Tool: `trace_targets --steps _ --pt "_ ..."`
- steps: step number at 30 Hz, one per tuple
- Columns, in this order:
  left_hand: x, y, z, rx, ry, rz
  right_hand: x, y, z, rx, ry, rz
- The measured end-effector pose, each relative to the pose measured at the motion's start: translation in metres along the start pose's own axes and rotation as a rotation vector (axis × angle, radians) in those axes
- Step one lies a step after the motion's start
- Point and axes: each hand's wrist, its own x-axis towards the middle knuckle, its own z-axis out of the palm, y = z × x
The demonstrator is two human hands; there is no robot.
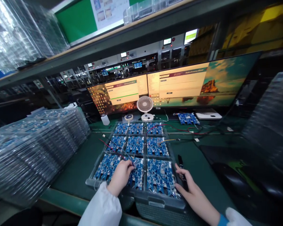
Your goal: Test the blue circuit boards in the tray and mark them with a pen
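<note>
White sleeve (101,207), my left hand (121,174) pinched together over the front-middle blue circuit board (139,178), on what I cannot tell, my right hand (191,188) spread apart at the tray's (174,204) right edge, green worktop (75,169) beneath.

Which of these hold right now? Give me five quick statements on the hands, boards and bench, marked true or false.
1. The left hand is over the near row of blue circuit boards in the tray. True.
2. The right hand is over the far row. False: it is at the tray's right edge, near a black marker.
3. The tray shows six boards. False: nine, in three rows of three.
4. A tall stack of trays stands left of that tray. True.
5. The white fan stands behind the lit screens. False: in front of them.
</note>
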Motion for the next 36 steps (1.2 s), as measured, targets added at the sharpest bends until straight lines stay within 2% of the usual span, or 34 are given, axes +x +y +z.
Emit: trace_targets --steps 5,17,22,24,30,33,36 --pt "-0.002 -0.006 0.002 0.012 -0.031 0.0 0.0 0.004 0.0 -0.004 -0.003 -0.006" --pt "-0.005 -0.004 0.001 0.032 -0.05 0.07 0.0 0.008 0.0 -0.079 0.011 -0.043" --pt "-0.011 -0.003 0.007 0.051 0.007 0.08 0.0 0.009 0.0 -0.08 0.002 -0.033" --pt "-0.013 -0.006 0.005 -0.014 0.03 0.057 0.0 0.009 0.0 -0.073 0.0 -0.033" --pt "-0.01 -0.024 -0.011 -0.568 0.102 -0.134 0.0 0.009 -0.001 -0.072 0.007 -0.039" --pt "0.003 -0.035 -0.011 -0.722 0.209 -0.164 0.0 0.009 -0.001 -0.078 0.011 -0.038" --pt "0.019 -0.043 -0.007 -0.612 0.378 -0.167 0.0 0.008 -0.002 -0.086 0.012 -0.048"
